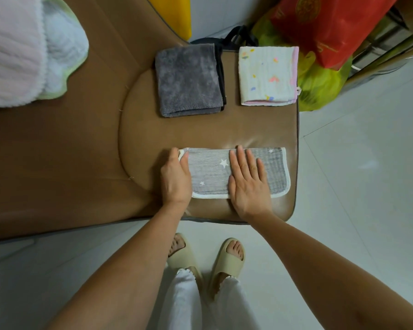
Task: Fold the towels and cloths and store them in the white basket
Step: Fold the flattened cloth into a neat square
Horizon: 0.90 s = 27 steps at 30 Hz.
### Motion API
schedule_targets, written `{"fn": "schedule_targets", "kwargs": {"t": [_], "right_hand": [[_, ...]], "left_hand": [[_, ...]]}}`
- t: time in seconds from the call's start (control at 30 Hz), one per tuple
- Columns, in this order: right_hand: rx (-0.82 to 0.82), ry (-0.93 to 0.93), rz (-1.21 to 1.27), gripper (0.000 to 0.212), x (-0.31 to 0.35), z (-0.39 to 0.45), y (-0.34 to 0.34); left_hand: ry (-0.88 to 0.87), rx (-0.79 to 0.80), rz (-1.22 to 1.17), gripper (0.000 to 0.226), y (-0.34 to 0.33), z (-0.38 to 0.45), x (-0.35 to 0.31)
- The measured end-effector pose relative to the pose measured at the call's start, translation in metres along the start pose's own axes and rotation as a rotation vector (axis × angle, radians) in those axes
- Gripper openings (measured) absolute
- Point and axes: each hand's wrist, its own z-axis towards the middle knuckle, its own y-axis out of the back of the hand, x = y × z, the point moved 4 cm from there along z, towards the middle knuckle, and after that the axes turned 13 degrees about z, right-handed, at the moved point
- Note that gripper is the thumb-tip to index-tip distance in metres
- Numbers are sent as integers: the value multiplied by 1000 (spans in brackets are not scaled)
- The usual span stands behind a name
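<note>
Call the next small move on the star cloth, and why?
Probably fold the left end over to the right. The grey star cloth lies as a long strip; the left hand pinches its left end while the right hand presses flat mid-strip. The dark grey towel and white printed cloth already lie as compact squares.

Bare brown cushion between star cloth and two folded cloths beyond.
</note>
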Motion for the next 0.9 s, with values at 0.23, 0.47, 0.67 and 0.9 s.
{"fn": "schedule_targets", "kwargs": {"t": [0.23,0.47,0.67,0.9], "right_hand": [[-202,-4,409,49,-18,0,56],[-194,-463,723,28,-90,18,83],[9,-423,688,13,-99,41,87],[-11,-471,932,21,-110,31,86]], "left_hand": [[-91,107,-96,19,4,-10,-27],[-159,298,-156,9,-18,-37,-65],[-129,329,-182,15,-50,-42,-93],[-163,343,-193,20,-79,-55,-122]]}}
